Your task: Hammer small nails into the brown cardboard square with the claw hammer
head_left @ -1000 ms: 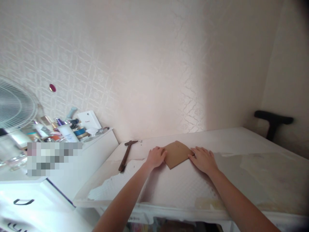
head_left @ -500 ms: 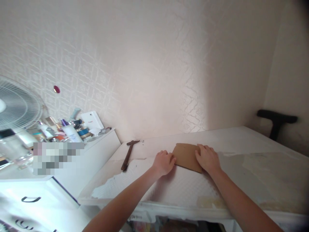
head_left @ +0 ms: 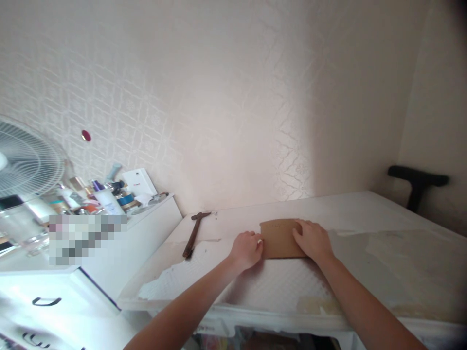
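Observation:
A brown piece of cardboard (head_left: 279, 240) is held just over the white worn tabletop, between my two hands; whether it touches the surface I cannot tell. My left hand (head_left: 247, 250) is closed at its left edge, fingers curled, fingertips partly hidden. At the right edge, my right hand (head_left: 314, 240) grips the cardboard, with the thumb over the front face and the fingers along the top corner. A hammer (head_left: 193, 236) with a dark wooden handle lies to the left of my left hand, its head towards the wall.
To the left stands a white drawer cabinet (head_left: 134, 238) crowded with bottles, tubes and a white box (head_left: 139, 182). A fan (head_left: 29, 160) is behind them. A black T-shaped object (head_left: 418, 182) rises beyond the tabletop (head_left: 365, 267) at the right. Patterned wallpaper covers the back wall.
The cardboard has turned slightly, its left lower corner coming towards me, so its near edge now runs level. My left hand has shifted a little; my right hand has hardly moved.

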The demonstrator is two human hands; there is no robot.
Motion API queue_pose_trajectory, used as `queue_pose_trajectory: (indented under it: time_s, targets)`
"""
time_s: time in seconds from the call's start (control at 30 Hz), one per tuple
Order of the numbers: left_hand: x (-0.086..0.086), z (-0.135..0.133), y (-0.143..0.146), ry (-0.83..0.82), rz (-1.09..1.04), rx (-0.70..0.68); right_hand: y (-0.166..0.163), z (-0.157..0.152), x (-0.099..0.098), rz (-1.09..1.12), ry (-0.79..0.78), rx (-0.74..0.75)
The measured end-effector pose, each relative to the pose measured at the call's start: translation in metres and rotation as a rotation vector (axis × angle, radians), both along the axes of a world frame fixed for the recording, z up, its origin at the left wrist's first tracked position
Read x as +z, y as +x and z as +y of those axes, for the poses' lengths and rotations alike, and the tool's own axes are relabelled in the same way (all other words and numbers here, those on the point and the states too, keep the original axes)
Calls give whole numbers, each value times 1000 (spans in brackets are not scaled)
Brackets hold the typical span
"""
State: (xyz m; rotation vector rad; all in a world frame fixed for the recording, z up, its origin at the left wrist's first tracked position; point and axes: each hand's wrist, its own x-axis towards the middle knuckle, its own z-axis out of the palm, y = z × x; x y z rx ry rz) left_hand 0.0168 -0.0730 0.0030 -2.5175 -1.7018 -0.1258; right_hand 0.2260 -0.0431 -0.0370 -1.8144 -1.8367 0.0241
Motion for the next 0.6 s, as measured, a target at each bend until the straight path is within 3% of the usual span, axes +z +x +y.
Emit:
queue_pose_trajectory:
  time_s: [0.07, 0.17, 0.3, 0.47, 0.6]
  targets:
    - [0, 6, -10, 18, 9, 45, 0, -1, 2, -9, -15, -30]
    - [2, 17, -35, 67, 42, 171, -1, -1, 1, 16, -1, 89]
    - [7, 28, -81, 103, 104, 493, -3, 0, -4, 99, 29, 283]
    - [9, 27, -138, 104, 74, 873, -3, 1, -5, 165, 57, 307]
    - [11, 27, -168, 13, -15, 995, -2, 4, -7, 164, 57, 312]
